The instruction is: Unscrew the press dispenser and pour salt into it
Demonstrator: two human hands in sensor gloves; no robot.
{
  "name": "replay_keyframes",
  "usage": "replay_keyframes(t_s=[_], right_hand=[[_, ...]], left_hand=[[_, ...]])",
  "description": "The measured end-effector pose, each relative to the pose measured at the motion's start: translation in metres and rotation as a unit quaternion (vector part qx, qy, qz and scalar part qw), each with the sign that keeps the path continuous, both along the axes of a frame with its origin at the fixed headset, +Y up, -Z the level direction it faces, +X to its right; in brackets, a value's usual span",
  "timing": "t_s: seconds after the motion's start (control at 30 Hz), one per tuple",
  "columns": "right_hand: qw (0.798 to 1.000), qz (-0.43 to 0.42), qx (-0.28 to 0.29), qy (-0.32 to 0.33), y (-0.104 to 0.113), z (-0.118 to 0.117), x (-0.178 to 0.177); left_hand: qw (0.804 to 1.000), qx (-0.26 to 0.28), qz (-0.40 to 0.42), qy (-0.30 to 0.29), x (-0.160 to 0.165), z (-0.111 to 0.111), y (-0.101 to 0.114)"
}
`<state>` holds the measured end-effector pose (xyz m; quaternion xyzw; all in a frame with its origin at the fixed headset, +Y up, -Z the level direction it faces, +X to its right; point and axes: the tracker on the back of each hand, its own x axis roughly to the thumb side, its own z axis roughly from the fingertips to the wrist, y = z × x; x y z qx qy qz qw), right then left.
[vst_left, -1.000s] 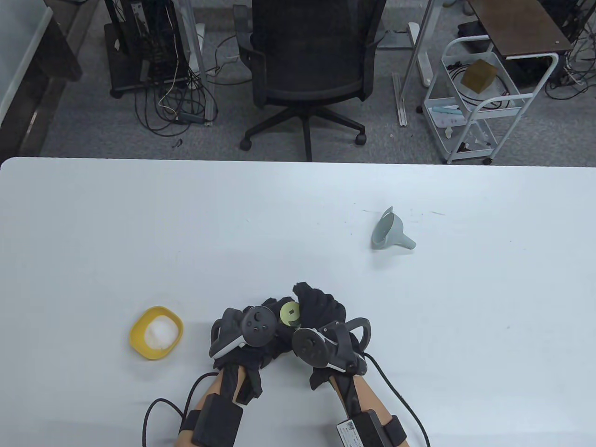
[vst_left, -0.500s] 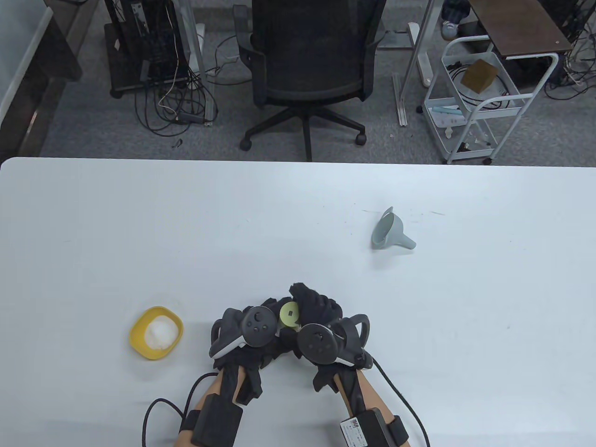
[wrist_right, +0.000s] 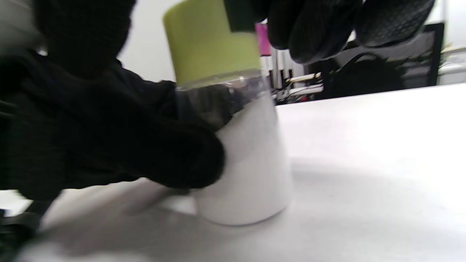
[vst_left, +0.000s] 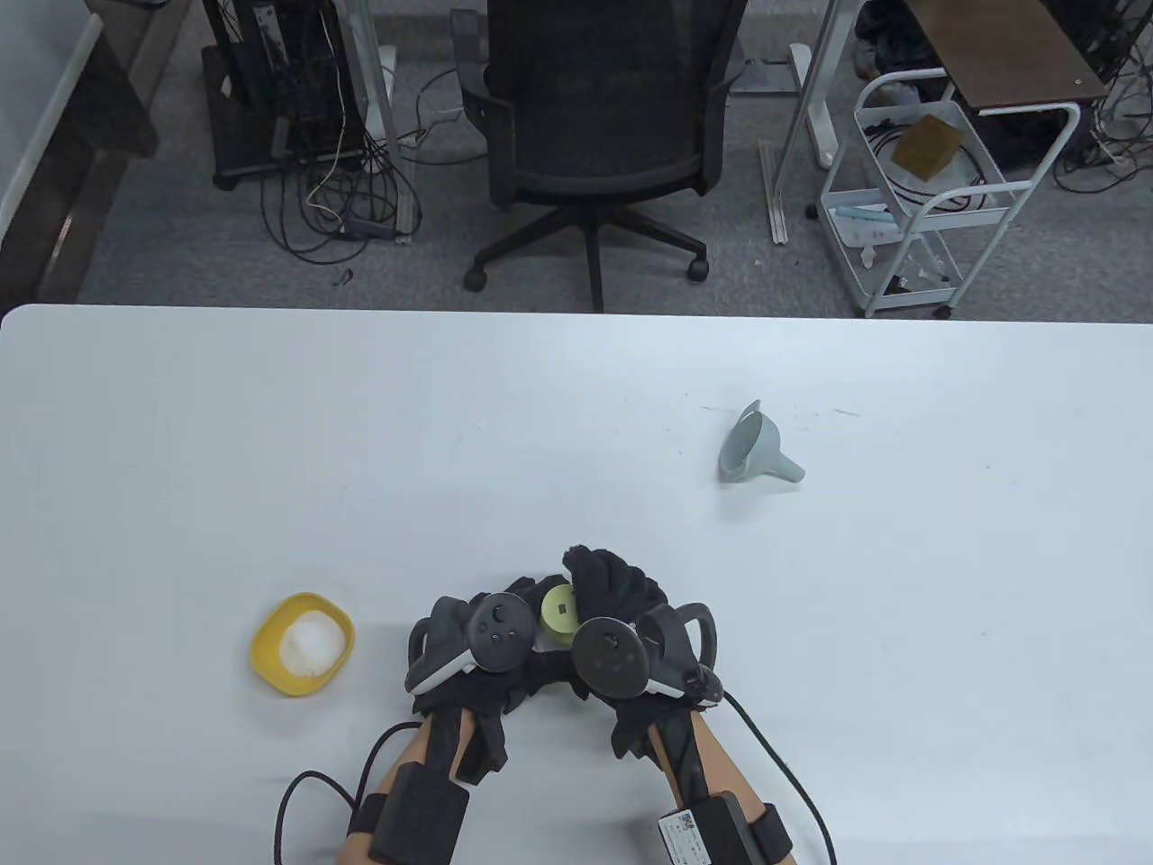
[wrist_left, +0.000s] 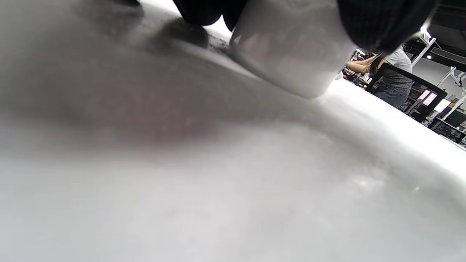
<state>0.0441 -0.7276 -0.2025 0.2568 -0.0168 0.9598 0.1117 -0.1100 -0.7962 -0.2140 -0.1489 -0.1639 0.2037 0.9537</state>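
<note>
So the press dispenser [wrist_right: 236,145] is standing upright on the desk [vst_left: 576,405] near the front edge, right between both hands. The left hand [vst_left: 468,644] wraps around the white body, fingers [wrist_right: 174,160] closed on it, which makes sense as an anchor so the jar doesn't spin. The right hand [vst_left: 621,622] comes over from above, and its fingers [wrist_right: 309,29] curl down around the green cap [wrist_right: 211,40]; it looks like they grip it for twisting, though the contact point itself is partly hidden. My guess is we're in the unscrewing step, since the cap is sitting flush on the clear collar with no gap I can see.

The yellow bowl of salt [vst_left: 304,643] sits just off to the left of the hands, near enough to grab for pouring. The grey funnel [vst_left: 757,446] lies on its side well apart on the right, probably parked there until the cap comes off.
</note>
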Motion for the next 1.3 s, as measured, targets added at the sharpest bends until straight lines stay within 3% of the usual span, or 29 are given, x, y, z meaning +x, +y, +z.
replay_keyframes(t_s=[0.33, 0.57, 0.83, 1.3], right_hand=[[0.996, -0.007, 0.077, -0.051, -0.0066, 0.0026, -0.0022], [0.997, -0.024, 0.072, -0.033, -0.0050, 0.0028, -0.0022], [0.998, -0.037, 0.047, -0.006, -0.0042, 0.0018, -0.0012], [0.997, -0.046, -0.046, 0.042, 0.0010, -0.0022, -0.0010]], left_hand=[[1.000, -0.001, -0.001, -0.001, -0.0002, 0.0003, 0.0001], [1.000, -0.003, -0.002, -0.001, 0.0000, 0.0006, 0.0000], [1.000, -0.003, -0.002, -0.001, 0.0001, 0.0005, -0.0001], [1.000, -0.004, -0.003, -0.001, 0.0002, 0.0009, -0.0002]])
